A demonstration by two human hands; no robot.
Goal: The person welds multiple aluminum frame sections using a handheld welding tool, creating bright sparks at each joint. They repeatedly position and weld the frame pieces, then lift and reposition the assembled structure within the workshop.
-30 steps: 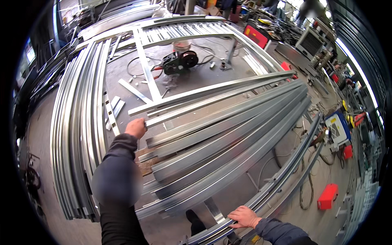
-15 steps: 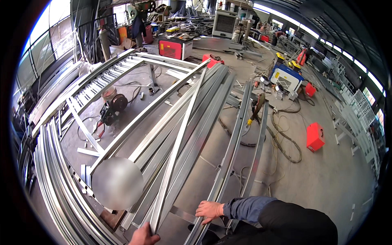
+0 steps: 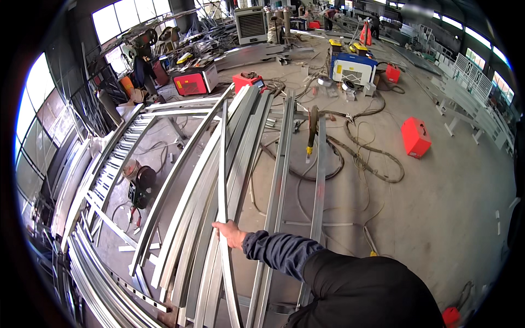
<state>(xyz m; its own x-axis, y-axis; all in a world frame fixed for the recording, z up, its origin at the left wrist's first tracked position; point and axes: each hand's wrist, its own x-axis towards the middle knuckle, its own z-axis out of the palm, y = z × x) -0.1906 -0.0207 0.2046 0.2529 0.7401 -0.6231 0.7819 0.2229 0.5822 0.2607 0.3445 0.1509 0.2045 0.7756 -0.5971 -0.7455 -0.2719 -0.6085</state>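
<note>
My right hand (image 3: 229, 233) is closed around a long thin galvanised steel profile (image 3: 221, 164) that runs away from me and lies on top of a fan of similar long profiles (image 3: 188, 218) on the floor. A dark sleeve covers that arm, which reaches in from the lower right. My left hand is out of the picture. To the right of the hand, two more long steel channels (image 3: 281, 164) lie side by side.
A ladder-like steel frame (image 3: 117, 158) and a dark power tool (image 3: 143, 186) lie at left. Hoses and cables (image 3: 355, 158) snake over the concrete floor by a red box (image 3: 415, 136). Behind them stand a blue-white machine (image 3: 353, 68) and a red machine (image 3: 191, 83). A person (image 3: 143, 60) stands far left.
The view has swung round and the profiles now run straight away from me. My left hand, earlier on a profile, has left the picture. My right hand now grips the thin profile.
</note>
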